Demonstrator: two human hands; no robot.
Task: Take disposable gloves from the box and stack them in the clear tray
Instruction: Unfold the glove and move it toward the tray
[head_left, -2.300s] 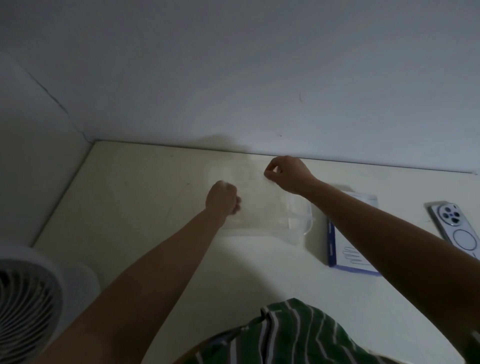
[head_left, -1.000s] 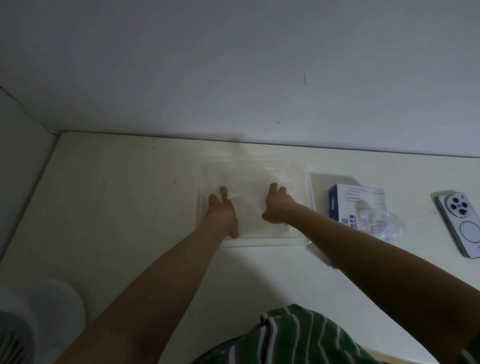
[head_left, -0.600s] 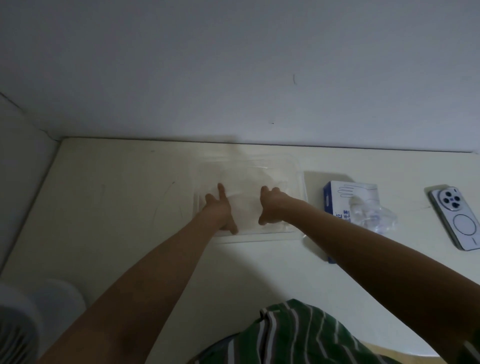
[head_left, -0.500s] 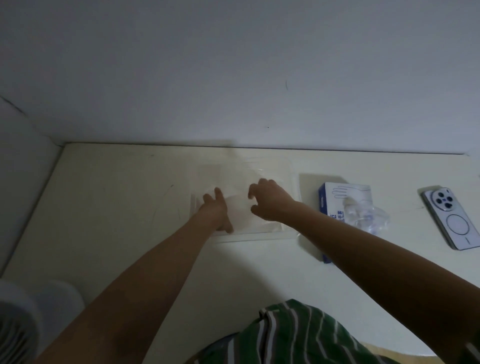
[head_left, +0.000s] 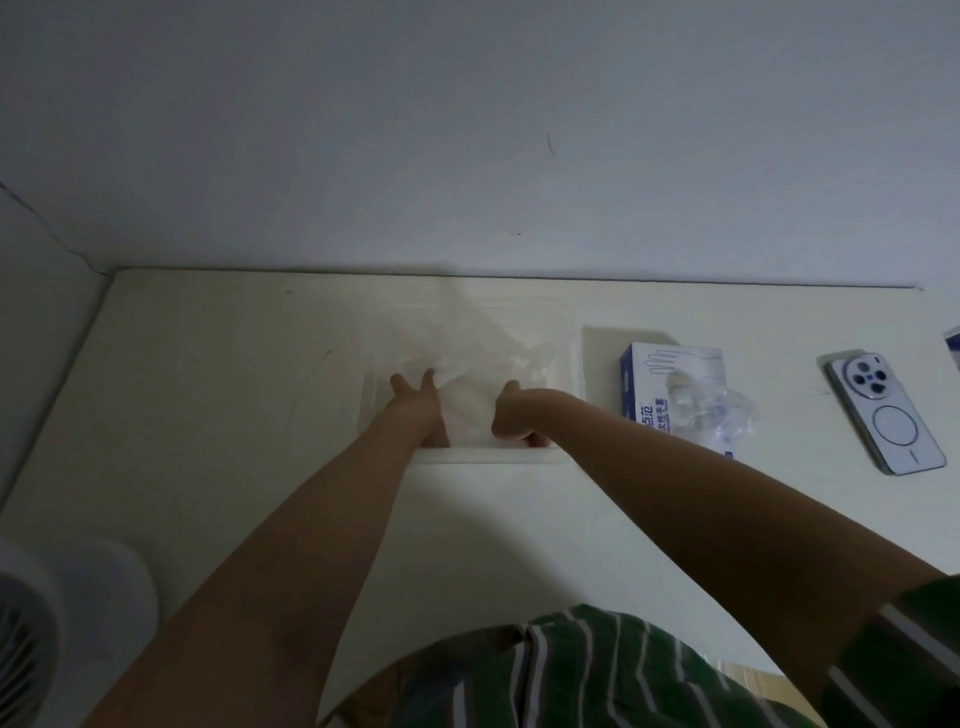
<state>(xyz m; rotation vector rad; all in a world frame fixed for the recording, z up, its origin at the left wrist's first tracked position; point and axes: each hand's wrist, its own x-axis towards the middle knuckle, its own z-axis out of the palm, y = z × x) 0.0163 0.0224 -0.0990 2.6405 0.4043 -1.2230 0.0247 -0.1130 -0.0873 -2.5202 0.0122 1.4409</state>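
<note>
The table (head_left: 208, 415) is cream, under a pale grey-white wall (head_left: 467, 130). The clear tray (head_left: 569, 332) is colourless, and the gloves (head_left: 467, 364) in it are milky and translucent. The glove box (head_left: 670, 374) is white with a blue side and a line-drawn hand. The phone (head_left: 883, 415) is pale lilac-white with a ring mark. The shirt (head_left: 571, 675) is green with white stripes. The fan (head_left: 78, 623) is white with a grey grille.

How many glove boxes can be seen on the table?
1: the box is between the tray and the phone. A blue corner at the right edge might be another.
</note>
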